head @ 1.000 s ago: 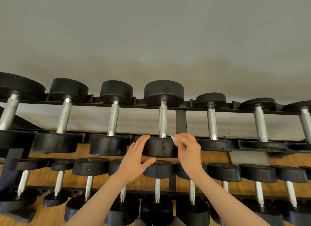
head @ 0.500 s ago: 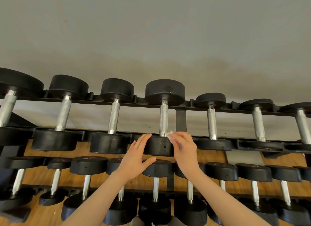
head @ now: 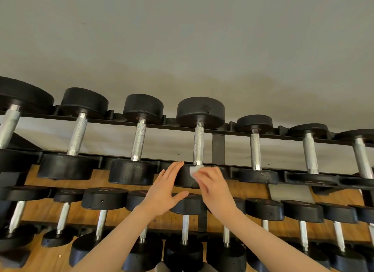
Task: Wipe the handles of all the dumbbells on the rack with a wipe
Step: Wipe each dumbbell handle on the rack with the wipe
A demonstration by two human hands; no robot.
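The wipe, a small white folded piece, sits at the near end of the handle of the fourth dumbbell from the left on the upper row, just where the knurled steel bar meets the near black weight. It is pinched in the fingertips of the right hand, whose fingers are curled round it from the right; that grip is closed on the wipe and nothing else. Most of the wipe is hidden behind the fingers, so its full shape cannot be told.

The left hand lies just left of the right one. Its fingers are straight and together, pointing up, with the thumb spread to the right; the fingertips rest against the upper left edge of the same near weight. This grip is open and holds nothing.

The dumbbell lies on the top tier of a black metal rack, its far weight propped on the rear rail. Other dumbbells lie in line on either side, three to the left and three to the right, all with bare steel handles and black round weights. The nearest neighbour on the left is well apart from the hands.

A lower tier of smaller dumbbells runs beneath both forearms. Wooden flooring shows between the tiers, and a plain grey wall fills the upper part of the view.
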